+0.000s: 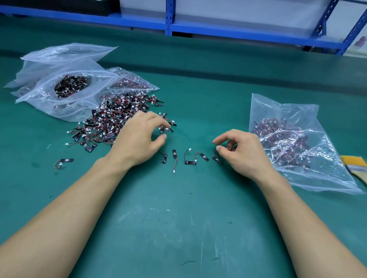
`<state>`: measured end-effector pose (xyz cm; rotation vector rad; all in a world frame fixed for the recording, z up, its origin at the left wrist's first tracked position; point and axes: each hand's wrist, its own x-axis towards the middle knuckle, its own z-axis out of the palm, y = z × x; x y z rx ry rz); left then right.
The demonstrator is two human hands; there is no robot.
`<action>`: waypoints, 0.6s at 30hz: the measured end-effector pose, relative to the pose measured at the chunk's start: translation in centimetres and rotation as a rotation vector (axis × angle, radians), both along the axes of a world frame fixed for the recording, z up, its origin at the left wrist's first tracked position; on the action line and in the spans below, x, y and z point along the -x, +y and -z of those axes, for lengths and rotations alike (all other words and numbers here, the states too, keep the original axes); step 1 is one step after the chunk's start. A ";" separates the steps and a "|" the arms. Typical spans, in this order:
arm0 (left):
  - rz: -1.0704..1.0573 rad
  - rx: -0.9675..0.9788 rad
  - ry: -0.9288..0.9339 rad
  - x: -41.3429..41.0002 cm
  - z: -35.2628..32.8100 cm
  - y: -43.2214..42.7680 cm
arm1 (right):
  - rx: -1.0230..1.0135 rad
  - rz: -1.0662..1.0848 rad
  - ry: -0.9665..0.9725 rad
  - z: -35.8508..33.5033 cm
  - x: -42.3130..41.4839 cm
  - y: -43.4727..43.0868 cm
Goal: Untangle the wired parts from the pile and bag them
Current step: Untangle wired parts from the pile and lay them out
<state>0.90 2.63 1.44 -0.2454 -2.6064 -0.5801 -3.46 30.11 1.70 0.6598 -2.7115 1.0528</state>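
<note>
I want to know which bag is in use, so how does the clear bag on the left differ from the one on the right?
The left bag gapes open at its mouth, showing dark parts directly. The right bag lies flat, its parts seen only through the plastic. The left bag rests on other bags and touches the pile, while the right bag lies apart from them, beside a brush. Both are clear plastic and hold red-wired parts.

Left hand (138, 139) partly hides pile (110, 118) (brush (361, 171) cropped).

Probably a factory assembly bench: green work mat (174, 222), blue racking (170, 12) behind, clear bags (284, 109) of wired parts (283, 140).
</note>
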 end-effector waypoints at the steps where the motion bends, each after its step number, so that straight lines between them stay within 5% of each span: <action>1: -0.053 0.036 -0.006 0.6 -0.1 -0.4 | 0.006 0.009 0.004 0.0 0.0 0.0; 8: 0.004 0.389 -0.153 4.2 0.2 -0.7 | 0.017 0.023 0.033 0.2 0.1 -0.1; 18: 0.071 0.432 -0.027 6.6 -0.3 -0.5 | -0.003 -0.016 0.051 0.5 0.3 -0.2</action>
